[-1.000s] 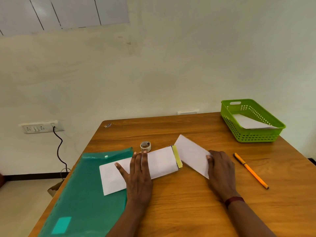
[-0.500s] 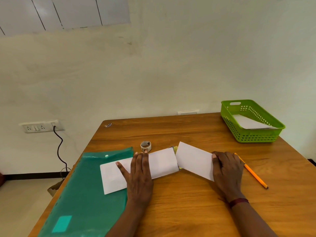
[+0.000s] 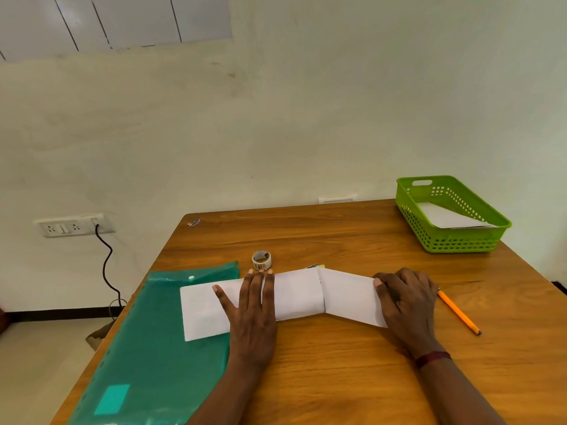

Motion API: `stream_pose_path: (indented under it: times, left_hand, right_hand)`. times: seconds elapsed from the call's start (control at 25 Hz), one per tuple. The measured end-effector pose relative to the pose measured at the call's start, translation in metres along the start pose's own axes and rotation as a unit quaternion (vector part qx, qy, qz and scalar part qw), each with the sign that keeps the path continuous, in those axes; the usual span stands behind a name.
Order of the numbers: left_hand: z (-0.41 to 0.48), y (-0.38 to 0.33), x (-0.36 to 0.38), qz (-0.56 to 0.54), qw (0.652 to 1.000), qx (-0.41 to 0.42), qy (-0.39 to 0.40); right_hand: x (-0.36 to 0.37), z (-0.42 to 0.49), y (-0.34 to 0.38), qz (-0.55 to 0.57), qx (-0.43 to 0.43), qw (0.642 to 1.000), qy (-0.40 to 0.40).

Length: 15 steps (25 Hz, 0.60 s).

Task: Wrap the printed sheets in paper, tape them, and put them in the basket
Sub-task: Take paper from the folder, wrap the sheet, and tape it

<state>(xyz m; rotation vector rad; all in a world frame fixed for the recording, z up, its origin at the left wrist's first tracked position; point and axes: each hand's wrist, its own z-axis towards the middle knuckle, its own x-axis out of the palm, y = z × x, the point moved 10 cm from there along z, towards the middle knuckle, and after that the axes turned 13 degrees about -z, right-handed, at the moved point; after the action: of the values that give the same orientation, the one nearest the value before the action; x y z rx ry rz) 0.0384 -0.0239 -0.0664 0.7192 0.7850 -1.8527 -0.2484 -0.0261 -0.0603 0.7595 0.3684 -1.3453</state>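
Head: wrapping paper [image 3: 294, 297] under fingers [image 3: 257, 291]

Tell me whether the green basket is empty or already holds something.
Not empty. The green basket holds a flat white paper item, visible over its near rim; whether it is a wrapped bundle cannot be told.

A teal folder [image 3: 147, 348] lies at 8 o'clock on the wooden surface [image 3: 337, 378]. An orange pencil [image 3: 458, 311] lies at 3 o'clock. On the wall at 10 o'clock, a black cable [image 3: 106, 265] hangs from a socket [image 3: 73, 226].
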Motion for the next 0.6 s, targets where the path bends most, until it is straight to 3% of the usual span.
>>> stream_pose_path:
  times: [0.6]
  left_hand:
    - [-0.0002, -0.0003, 0.0035, -0.01, 1.0, 0.012, 0.009]
  right_hand:
    - [-0.0058, 0.005, -0.0076, 0.094, -0.011, 0.995, -0.015]
